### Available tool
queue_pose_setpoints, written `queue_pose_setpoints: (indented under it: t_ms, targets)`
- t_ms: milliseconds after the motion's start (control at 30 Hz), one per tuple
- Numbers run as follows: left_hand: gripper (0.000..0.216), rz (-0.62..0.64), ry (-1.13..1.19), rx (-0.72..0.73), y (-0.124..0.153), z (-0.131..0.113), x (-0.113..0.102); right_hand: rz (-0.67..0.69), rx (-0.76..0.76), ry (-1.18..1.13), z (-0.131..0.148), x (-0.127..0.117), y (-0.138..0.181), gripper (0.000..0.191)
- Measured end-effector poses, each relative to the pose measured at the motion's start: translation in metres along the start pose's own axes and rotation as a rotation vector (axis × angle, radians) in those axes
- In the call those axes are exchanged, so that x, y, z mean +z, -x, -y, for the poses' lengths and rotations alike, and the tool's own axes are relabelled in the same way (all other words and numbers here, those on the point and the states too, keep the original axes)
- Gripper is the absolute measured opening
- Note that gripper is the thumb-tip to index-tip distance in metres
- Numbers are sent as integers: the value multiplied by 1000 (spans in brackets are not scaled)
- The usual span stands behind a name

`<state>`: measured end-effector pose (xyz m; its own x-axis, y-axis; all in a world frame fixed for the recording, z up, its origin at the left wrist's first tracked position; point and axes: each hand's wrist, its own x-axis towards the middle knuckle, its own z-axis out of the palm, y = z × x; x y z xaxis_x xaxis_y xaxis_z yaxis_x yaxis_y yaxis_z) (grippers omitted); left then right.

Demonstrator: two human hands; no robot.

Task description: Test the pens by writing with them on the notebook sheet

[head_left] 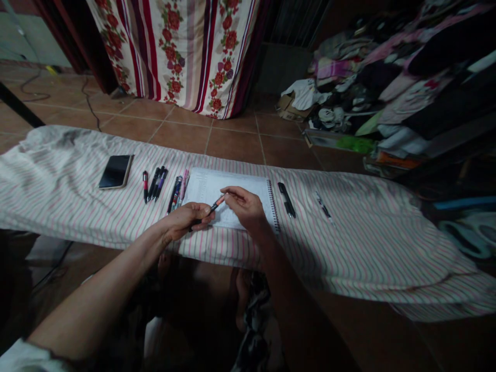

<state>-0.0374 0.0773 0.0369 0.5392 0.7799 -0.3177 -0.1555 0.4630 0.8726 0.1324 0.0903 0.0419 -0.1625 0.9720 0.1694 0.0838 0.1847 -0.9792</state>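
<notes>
My left hand [190, 216] is closed around the dark barrel of a pen [214, 206]. My right hand [245, 203] pinches the same pen's orange end between its fingertips. Both hands hover over a spiral notebook [251, 186] lying open on a striped cloth [349, 243]. Several more pens lie in a row left of the notebook: a red-and-black one [145, 185], a dark group [157, 182] and a coloured group [178, 191]. A black pen [287, 199] lies just right of the notebook's spiral.
A phone [115, 171] lies face up at the left of the cloth. Another slim pen [322, 205] lies further right. A flowered curtain [182, 51] hangs behind, and a heap of clothes [387, 77] fills the right side. Tiled floor [232, 139] lies beyond.
</notes>
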Motion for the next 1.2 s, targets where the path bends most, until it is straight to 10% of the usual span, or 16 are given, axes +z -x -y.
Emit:
queue_pose_setpoints:
  t_ms: [200,633,1200]
  targets:
    - [21,-35,-44,18,0,1,0,-47,68,-12,-5,-1,-1,37]
    - [25,-25,-49,32,-3,6,0,-48,-1,10,-3,-1,0,12]
    - [26,-29,-95,46,0,1,3,-116,-8,-54,-11,-4,-2,27]
